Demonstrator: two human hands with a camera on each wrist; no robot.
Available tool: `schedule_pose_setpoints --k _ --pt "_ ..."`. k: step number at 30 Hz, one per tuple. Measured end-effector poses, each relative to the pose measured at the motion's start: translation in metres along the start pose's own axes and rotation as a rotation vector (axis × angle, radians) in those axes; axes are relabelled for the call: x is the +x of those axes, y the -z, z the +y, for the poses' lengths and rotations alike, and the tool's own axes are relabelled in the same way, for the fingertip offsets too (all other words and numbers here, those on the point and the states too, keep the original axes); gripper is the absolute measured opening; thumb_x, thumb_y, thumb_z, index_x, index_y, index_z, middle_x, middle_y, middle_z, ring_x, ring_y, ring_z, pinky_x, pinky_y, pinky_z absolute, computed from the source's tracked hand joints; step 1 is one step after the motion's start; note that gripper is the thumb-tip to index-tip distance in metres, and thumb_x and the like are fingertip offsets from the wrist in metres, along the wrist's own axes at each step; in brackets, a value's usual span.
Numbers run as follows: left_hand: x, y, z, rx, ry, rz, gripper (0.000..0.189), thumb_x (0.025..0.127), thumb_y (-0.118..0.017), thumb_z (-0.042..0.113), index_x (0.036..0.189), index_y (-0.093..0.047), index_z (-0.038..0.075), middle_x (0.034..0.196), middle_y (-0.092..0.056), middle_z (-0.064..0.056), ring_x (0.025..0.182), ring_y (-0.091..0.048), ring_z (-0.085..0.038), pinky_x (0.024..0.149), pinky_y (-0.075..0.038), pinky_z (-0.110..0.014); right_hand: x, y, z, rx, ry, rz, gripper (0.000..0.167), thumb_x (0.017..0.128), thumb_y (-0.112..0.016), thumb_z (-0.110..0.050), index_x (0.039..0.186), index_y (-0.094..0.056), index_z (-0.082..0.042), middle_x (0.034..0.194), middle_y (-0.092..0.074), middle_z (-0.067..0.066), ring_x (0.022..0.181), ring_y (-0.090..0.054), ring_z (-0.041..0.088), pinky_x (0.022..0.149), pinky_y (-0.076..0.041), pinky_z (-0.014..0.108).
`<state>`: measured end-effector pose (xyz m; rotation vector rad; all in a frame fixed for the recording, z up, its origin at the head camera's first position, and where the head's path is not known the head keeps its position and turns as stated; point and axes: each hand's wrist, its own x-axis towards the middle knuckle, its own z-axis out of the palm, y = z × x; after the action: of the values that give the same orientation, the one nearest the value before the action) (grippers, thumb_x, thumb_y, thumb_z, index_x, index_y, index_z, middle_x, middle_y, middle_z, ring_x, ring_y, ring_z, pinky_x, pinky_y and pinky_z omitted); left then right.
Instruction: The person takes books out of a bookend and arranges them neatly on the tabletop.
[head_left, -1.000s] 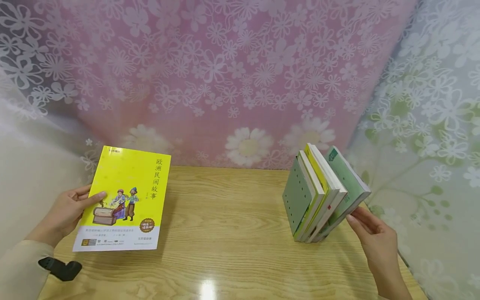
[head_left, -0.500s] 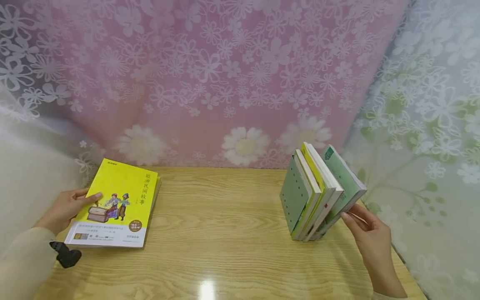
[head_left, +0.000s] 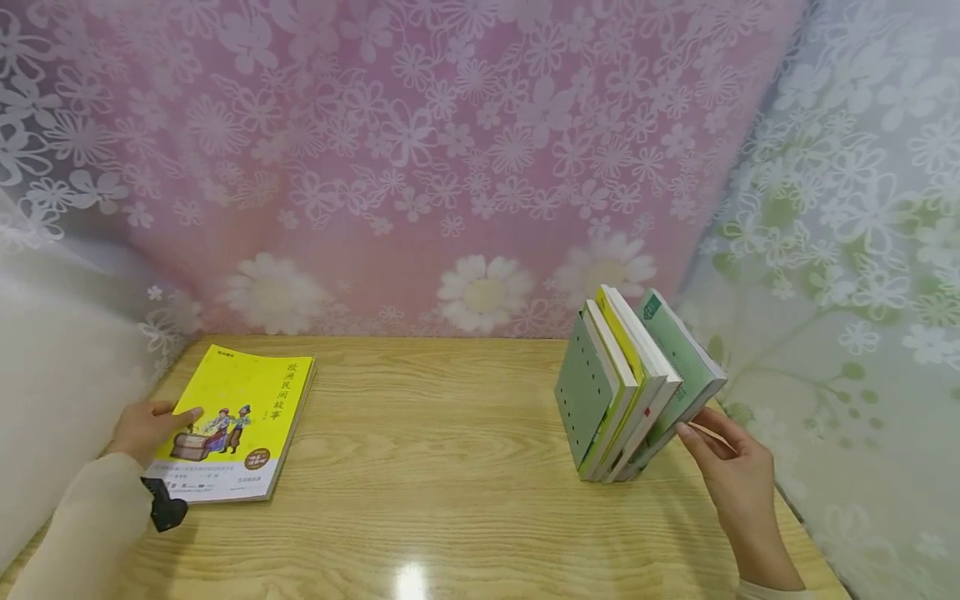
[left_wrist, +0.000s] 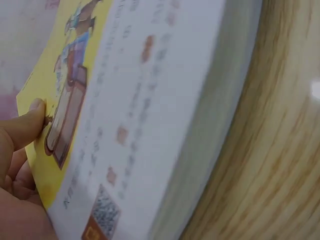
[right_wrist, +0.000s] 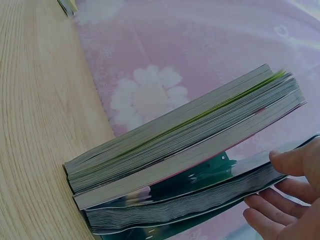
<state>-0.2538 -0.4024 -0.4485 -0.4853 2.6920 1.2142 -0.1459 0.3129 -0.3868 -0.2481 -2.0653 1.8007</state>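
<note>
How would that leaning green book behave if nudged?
Probably apt to tip: the green book slants away from its neighbours, held by the right hand. Its thick page block suggests some heft, and slightly bowed pages hint it may flex.

A pale wooden table, its grain running from nine to three o'clock, carries everything; a patch of glare shines at six. Toward nine o'clock, a yellow paperback with a white lower band lies on the tabletop or just above it, cover up; which, cannot be told. Toward two o'clock stands a row: a grey-green perforated bookend nearest nine, then upright books, including a yellow-covered book, and lastly a pale green paperback, its top tilted toward two.
</note>
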Motion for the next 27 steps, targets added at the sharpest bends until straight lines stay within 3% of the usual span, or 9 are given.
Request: schedule_pose_setpoints --k 7,11,19,27 --pt "-0.001 -0.008 -0.001 -0.031 0.033 0.06 0.095 0.092 -0.048 0.06 0.144 -0.017 -0.013 0.146 -0.017 -0.04 0.133 -0.019 -0.056 0.106 -0.023 -0.065 0.0 -0.002 0.0 -0.019 0.0 0.052 0.041 0.085 -0.073 -0.011 0.124 -0.061 -0.002 0.099 -0.066 -0.02 0.084 -0.065 -0.006 0.071 -0.05 0.008" --pt "-0.006 -0.01 0.001 0.006 -0.002 0.098 0.087 0.094 -0.047 0.055 0.142 -0.024 -0.014 0.144 -0.022 -0.041 0.131 -0.021 -0.057 0.104 -0.024 -0.066 0.001 -0.006 0.001 -0.023 0.012 0.101 0.038 0.084 -0.074 -0.009 0.12 -0.063 0.0 0.095 -0.067 -0.018 0.081 -0.066 -0.005 0.069 -0.051 0.009" --pt "-0.006 -0.015 -0.005 0.097 -0.12 0.124 0.08 0.097 -0.047 0.05 0.138 -0.032 -0.016 0.136 -0.031 -0.044 0.121 -0.033 -0.06 0.096 -0.035 -0.065 0.0 -0.011 0.0 -0.171 0.006 0.172 0.042 0.085 -0.074 -0.014 0.122 -0.062 0.004 0.099 -0.06 -0.019 0.08 -0.063 -0.008 0.068 -0.049 0.006" --pt "-0.004 -0.021 -0.006 0.068 -0.12 0.218 0.076 0.095 -0.053 0.048 0.132 -0.043 -0.017 0.13 -0.042 -0.042 0.115 -0.041 -0.056 0.093 -0.035 -0.063 0.002 -0.014 0.002 -0.247 0.037 0.211 0.041 0.086 -0.073 -0.014 0.12 -0.063 0.005 0.094 -0.059 -0.024 0.08 -0.061 -0.011 0.068 -0.049 0.006"
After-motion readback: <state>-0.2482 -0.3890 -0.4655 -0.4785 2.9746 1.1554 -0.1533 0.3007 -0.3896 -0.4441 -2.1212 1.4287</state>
